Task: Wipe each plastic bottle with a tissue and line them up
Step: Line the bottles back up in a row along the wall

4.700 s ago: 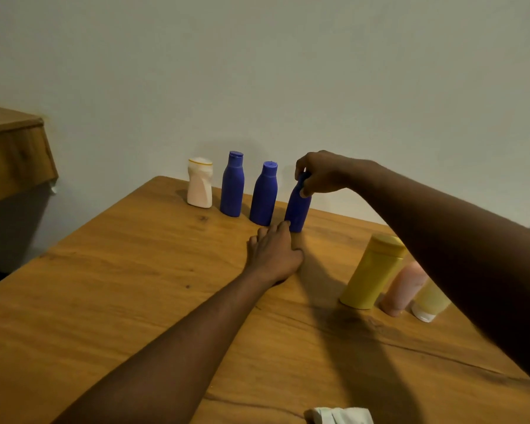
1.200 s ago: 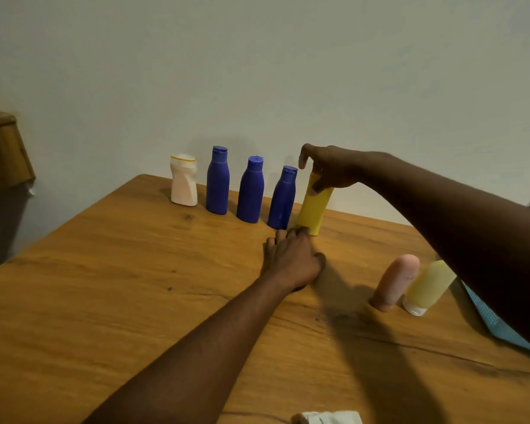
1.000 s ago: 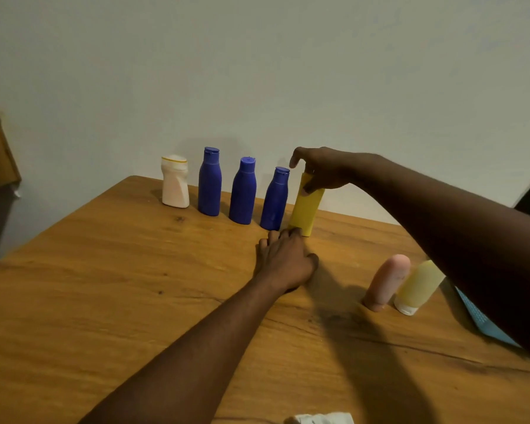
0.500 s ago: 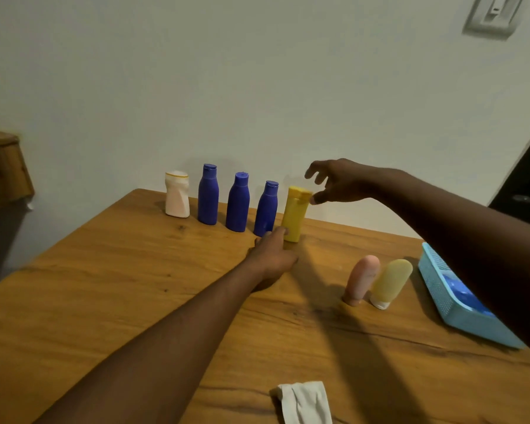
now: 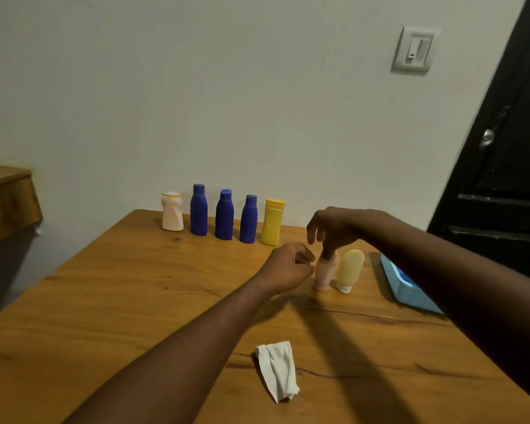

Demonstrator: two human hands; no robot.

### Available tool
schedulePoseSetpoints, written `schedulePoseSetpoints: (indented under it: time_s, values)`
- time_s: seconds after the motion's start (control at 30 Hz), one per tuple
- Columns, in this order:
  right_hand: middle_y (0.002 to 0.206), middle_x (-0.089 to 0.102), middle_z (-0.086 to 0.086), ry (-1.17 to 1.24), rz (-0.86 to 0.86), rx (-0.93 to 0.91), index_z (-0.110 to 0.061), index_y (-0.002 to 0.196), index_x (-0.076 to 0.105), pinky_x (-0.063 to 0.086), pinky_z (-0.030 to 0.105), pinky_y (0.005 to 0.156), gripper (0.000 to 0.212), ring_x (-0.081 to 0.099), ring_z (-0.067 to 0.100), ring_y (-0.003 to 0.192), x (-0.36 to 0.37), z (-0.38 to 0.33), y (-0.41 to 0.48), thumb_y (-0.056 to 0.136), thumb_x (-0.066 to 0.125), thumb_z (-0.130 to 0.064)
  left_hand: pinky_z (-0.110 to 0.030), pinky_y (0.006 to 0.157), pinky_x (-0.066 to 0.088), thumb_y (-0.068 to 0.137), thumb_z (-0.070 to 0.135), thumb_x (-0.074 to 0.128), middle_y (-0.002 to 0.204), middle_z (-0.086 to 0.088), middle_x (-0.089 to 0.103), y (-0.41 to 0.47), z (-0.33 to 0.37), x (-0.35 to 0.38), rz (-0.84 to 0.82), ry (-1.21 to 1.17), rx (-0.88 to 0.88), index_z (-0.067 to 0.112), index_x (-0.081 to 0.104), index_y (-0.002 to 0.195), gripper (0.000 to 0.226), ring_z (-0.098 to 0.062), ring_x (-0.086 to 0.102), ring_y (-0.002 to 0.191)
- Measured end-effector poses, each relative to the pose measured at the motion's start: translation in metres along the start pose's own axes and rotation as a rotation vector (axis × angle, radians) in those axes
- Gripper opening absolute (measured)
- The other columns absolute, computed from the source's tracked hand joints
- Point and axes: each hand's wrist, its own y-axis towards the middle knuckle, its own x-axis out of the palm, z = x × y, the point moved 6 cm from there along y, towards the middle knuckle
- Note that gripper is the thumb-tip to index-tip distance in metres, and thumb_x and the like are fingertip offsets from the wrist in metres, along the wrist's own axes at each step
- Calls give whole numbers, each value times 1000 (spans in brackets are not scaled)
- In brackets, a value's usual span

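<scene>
Table (image 5: 104, 301): wood, visible grain and dark cracks, smooth with a low satin sheen. Side cabinet (image 5: 6, 203): same kind of wood. White bottle (image 5: 172, 212), blue bottles (image 5: 224, 215), yellow bottle (image 5: 272, 223): smooth plastic, mostly matt, faint shine on the blue. Pink tube (image 5: 325, 275) and pale yellow tube (image 5: 350, 269): soft-looking matt plastic, slightly see-through. Tissue (image 5: 278, 370): white paper, creased, matt. Basket (image 5: 410, 289): blue plastic, perforated wall. Wall (image 5: 257, 102): matt paint. Switch (image 5: 413, 50): smooth plastic. Door (image 5: 508, 166): dark, slight gloss; knob (image 5: 487, 137): shiny metal.

White bottle (image 5: 172, 212), 3 blue bottles (image 5: 224, 215), yellow bottle (image 5: 272, 223) stand aligned; pink bottle (image 5: 324, 275), cream bottle (image 5: 349, 269) stand apart; tissue (image 5: 278, 370) lies crumpled.
</scene>
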Motion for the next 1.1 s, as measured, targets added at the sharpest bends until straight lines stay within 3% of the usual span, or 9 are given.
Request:
schedulePoseSetpoints:
  time_s: [0.17, 0.27, 0.33, 0.47, 0.6, 0.8, 1.0, 1.1]
  values:
    - [113, 68, -1, -42, 20, -57, -21, 110, 72, 58, 37, 91, 37, 67, 21, 102, 7, 7, -6, 77, 84, -11, -13, 75, 45, 99, 13, 66, 126, 0, 68, -6, 0, 19, -25, -4, -28, 16, 66, 126, 27, -11, 62, 113]
    - [110, 73, -1, -28, 36, -86, -18, 106, 74, 58, 33, 87, 27, 69, 16, 97, 12, 12, -3, 82, 80, -9, -9, 65, 42, 99, 15, 67, 107, 14, 64, -8, -9, 26, -31, -70, -60, 24, 66, 115, 18, 1, 59, 96]
    - [109, 74, -2, 2, 63, -100, -17, 106, 74, 57, 27, 83, 24, 69, 14, 95, 12, 16, -1, 84, 78, -9, -13, 72, 45, 97, 16, 70, 104, 17, 63, -7, -16, 30, -36, -105, -66, 25, 67, 112, 18, 0, 58, 97]
    - [106, 72, -4, 54, 131, -104, -17, 107, 73, 47, 17, 67, 22, 65, 9, 87, 6, 26, 3, 85, 76, -10, -24, 88, 52, 96, 18, 70, 122, 6, 67, -2, -22, 25, -36, -53, -58, 23, 69, 121, 25, -8, 60, 110]
    - [103, 71, -2, 84, 225, -76, -16, 106, 72, 48, 23, 71, 20, 64, 13, 89, -10, 36, 16, 87, 74, -10, -31, 94, 56, 96, 17, 70, 121, 4, 68, 12, -28, 19, -13, -60, -70, 21, 68, 124, 28, -9, 63, 109]
    - [107, 71, 3, 121, 290, -74, -12, 109, 73, 55, 31, 82, 22, 66, 20, 94, -24, 41, 53, 88, 70, -8, -25, 93, 47, 95, 17, 71, 135, 1, 63, 39, -43, 15, 5, -15, -52, 20, 59, 139, 46, -13, 58, 123]
    - [109, 71, 6, 144, 313, -69, -10, 111, 73, 51, 30, 82, 24, 64, 21, 94, -27, 41, 96, 87, 68, -7, -48, 113, 44, 94, 28, 70, 154, 2, 46, 66, -68, 14, 56, 169, -40, 25, 48, 150, 60, -21, 41, 142]
    - [110, 71, 7, 157, 324, -73, -11, 110, 73, 49, 29, 81, 23, 61, 20, 90, -26, 41, 115, 87, 68, -7, -47, 116, 37, 96, 34, 67, 156, 2, 43, 79, -78, 14, 60, 284, -27, 24, 43, 154, 64, -24, 35, 143]
